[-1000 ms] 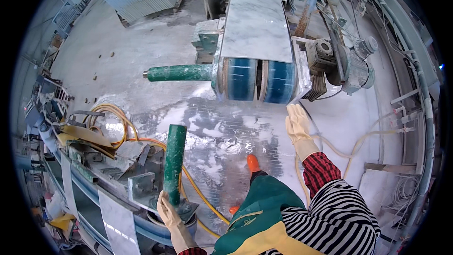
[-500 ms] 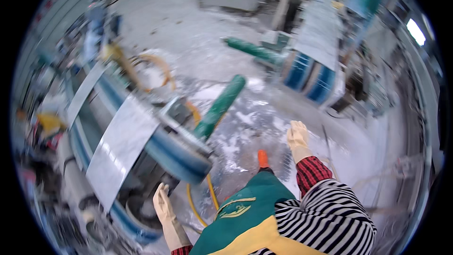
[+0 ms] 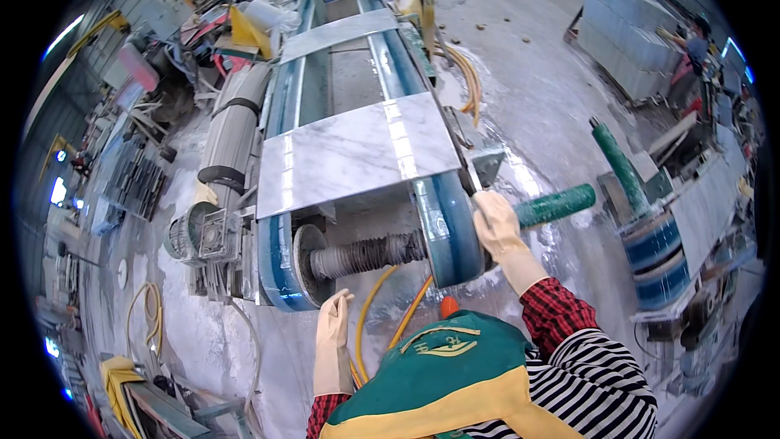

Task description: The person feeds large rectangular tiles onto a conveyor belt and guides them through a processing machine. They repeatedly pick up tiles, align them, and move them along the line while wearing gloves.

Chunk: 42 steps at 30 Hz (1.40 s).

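Note:
A cream rubber glove covers my left hand (image 3: 331, 337), which hangs in front of the conveyor's near end. Its fingers point up, loosely bent and a little apart, with nothing seen in them. My right hand (image 3: 501, 232), gloved alike, lies at the outer side of the right blue belt (image 3: 447, 232), fingers stretched toward the metal side frame. Whether they touch the frame cannot be told. Across both belts rests a grey-veined white marble slab (image 3: 357, 150); a narrower slab (image 3: 337, 34) lies farther back. Between the belts at the near end runs a ridged roller shaft (image 3: 370, 256).
A green roller (image 3: 556, 205) juts out right of my right hand. Another conveyor (image 3: 654, 264) stands at the right with its own green roller (image 3: 619, 164). A motor (image 3: 213, 232) flanks the left side. Yellow hoses (image 3: 366, 309) cross the wet floor near my feet. Farther off, people work.
My view has swung left, bringing the slab-laden conveyor to the middle. My right hand, over the floor before, is now beside the right belt. My left hand is before the conveyor's near end.

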### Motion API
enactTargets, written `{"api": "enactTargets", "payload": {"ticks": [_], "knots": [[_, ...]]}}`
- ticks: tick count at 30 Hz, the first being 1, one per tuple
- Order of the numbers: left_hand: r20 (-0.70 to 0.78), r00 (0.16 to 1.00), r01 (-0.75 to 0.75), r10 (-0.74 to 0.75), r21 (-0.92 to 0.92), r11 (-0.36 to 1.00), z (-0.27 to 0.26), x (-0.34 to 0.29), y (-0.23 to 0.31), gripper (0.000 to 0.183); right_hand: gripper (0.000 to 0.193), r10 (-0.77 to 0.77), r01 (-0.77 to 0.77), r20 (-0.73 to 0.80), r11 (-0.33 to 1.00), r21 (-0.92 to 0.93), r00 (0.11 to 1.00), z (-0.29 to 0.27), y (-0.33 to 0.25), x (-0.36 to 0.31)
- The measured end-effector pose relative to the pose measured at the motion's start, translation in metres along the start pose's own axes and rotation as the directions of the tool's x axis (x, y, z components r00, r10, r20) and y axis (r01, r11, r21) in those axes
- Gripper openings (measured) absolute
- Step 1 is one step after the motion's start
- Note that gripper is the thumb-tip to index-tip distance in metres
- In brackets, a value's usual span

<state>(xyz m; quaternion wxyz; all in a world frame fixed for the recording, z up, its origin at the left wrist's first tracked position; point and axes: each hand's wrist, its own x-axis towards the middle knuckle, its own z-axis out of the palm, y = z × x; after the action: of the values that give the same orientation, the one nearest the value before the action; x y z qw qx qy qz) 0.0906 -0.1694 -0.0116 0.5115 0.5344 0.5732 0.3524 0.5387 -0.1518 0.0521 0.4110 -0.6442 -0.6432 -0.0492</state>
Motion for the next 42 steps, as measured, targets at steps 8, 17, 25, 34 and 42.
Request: {"api": "enactTargets", "payload": {"ticks": [8, 17, 25, 34, 42], "knots": [[-0.134, 0.985, 0.117, -0.104, 0.087, 0.989, -0.015, -0.009, -0.006, 0.036, 0.030, -0.255, 0.254, 0.131, 0.967, 0.023, 0.958, 0.069, -0.036, 0.015], [-0.146, 0.989, 0.012, 0.027, 0.260, 0.965, -0.011, 0.037, -0.007, 0.045, 0.043, -0.224, 0.201, 0.265, 0.973, 0.113, 0.938, 0.064, -0.034, 0.013], [0.042, 0.886, -0.387, 0.462, 0.615, 0.687, -0.007, 0.112, 0.064, 0.063, 0.035, -0.171, 0.165, 0.335, 0.985, 0.049, 0.926, 0.056, -0.056, 0.023], [0.378, 0.736, -0.620, 0.562, 0.710, 0.335, -0.047, 0.193, 0.097, 0.069, 0.037, 0.005, 0.033, 0.255, 0.989, -0.147, 0.967, 0.075, -0.074, -0.001], [0.433, 0.704, -0.638, 0.563, 0.734, 0.233, -0.086, 0.249, 0.088, 0.082, 0.031, 0.142, -0.074, 0.273, 0.967, -0.243, 0.951, 0.071, -0.104, 0.000]]}}
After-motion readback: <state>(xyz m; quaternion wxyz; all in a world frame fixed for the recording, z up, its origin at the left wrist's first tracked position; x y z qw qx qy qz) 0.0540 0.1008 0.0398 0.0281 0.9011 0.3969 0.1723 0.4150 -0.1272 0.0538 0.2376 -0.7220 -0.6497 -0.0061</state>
